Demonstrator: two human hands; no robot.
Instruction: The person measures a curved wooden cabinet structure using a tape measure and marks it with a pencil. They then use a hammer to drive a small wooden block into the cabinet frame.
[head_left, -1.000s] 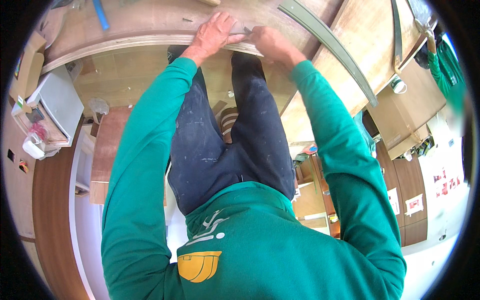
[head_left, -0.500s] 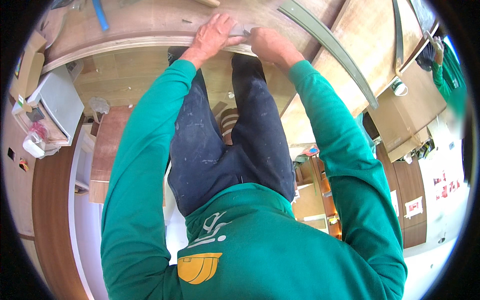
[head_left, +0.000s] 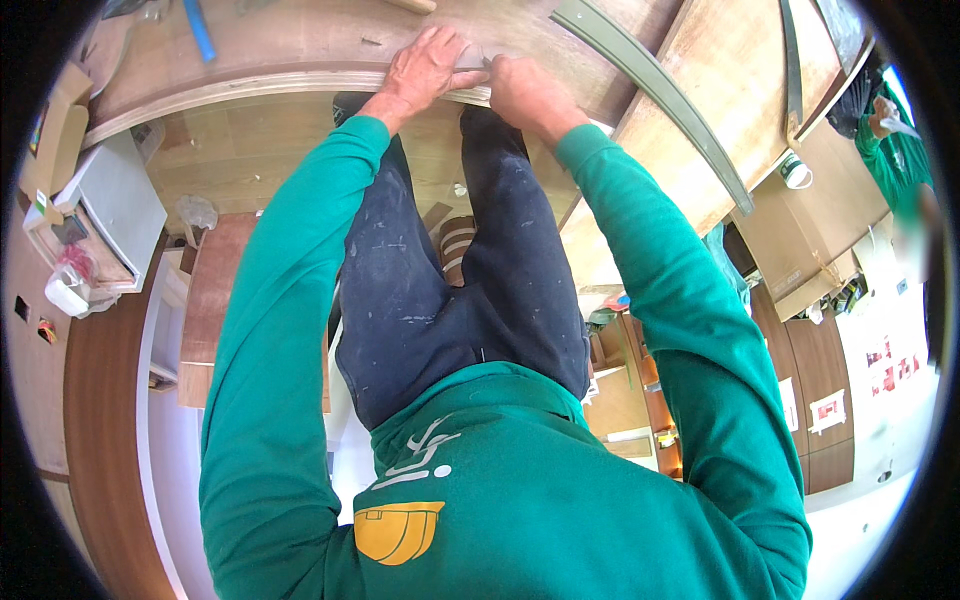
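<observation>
At the near edge of a wooden board (head_left: 300,62), my left hand (head_left: 428,68) lies with its fingers flat on the surface and its thumb stretched toward the right. Close beside that thumb, my right hand (head_left: 530,95) is closed. A small dark tip shows at its fingers, but the fist hides the rest, and I cannot make out its kind. A thin pale piece (head_left: 474,60) lies on the board between the hands. To the right, a long grey-green strip (head_left: 655,95) crosses the board.
A blue strip (head_left: 199,30) lies at the far left of the board. On the right are a wooden panel (head_left: 745,70), a white cup (head_left: 796,172) and a large cardboard box (head_left: 815,220). Another person in a green sleeve (head_left: 893,170) is at the far right. A white cabinet (head_left: 125,200) stands left.
My right hand has shifted slightly left, closer to my left thumb. My left hand has stayed nearly still. The other person's arm at the right has moved, and a pale item shows by that hand.
</observation>
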